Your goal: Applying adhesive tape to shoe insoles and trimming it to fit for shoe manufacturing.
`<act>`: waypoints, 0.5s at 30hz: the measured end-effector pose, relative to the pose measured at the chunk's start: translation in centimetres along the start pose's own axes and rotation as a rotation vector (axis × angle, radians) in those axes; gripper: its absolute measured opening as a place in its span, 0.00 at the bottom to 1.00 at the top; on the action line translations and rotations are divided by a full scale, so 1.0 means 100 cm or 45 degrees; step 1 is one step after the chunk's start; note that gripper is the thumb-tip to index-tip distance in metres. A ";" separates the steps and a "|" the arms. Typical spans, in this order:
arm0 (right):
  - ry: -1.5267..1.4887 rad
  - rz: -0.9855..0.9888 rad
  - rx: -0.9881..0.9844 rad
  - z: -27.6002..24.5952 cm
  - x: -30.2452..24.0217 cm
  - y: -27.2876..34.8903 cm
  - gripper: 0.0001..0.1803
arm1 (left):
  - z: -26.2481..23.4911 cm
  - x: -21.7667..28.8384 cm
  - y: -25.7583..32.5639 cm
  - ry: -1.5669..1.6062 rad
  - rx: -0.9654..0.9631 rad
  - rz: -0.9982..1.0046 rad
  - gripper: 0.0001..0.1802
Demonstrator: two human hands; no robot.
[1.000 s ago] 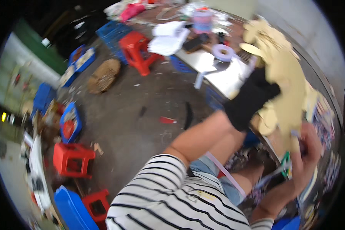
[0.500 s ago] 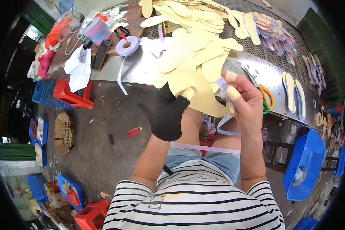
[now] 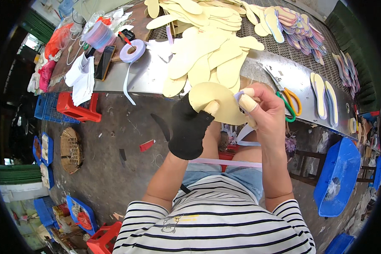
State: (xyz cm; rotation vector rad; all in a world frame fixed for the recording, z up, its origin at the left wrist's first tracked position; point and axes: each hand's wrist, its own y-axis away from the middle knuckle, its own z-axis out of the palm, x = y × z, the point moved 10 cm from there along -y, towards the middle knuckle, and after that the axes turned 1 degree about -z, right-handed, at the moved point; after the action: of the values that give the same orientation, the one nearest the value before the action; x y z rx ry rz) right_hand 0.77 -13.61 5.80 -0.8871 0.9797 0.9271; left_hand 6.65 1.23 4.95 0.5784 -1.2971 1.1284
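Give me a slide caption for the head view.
Gloved left hand holding a yellow insole, right hand pinching lilac tape beside it.

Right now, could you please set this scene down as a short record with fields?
Left hand: black-gloved, gripping a yellow insole
Right hand: ungloved, fingertips covered, pinching lilac tape at the insole's edge
On the table: pile of yellow insoles, lilac tape roll, phone
Right of the pile: scissors, handles orange and green
On the floor: wicker basket

Dark, scrap-strewn floor (image 3: 127,114); metal-edged worktable (image 3: 150,78); red stools (image 3: 67,103) left; pale wall (image 3: 315,7) behind.
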 end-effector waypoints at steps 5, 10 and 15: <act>0.096 -0.055 -0.023 0.002 -0.004 -0.003 0.05 | 0.003 0.007 -0.001 -0.097 -0.031 0.064 0.12; 0.220 -0.182 -0.028 0.003 -0.011 -0.005 0.06 | 0.005 0.009 -0.003 -0.211 -0.109 -0.020 0.12; 0.333 -0.259 0.223 -0.007 -0.018 0.004 0.03 | 0.011 0.023 -0.006 -0.177 -0.076 0.161 0.12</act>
State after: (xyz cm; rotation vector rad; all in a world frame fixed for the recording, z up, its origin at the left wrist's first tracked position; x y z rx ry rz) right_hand -0.30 -14.54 7.22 -0.9542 1.1514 0.5528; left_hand 6.43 0.82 7.47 0.5445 -1.4994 1.1653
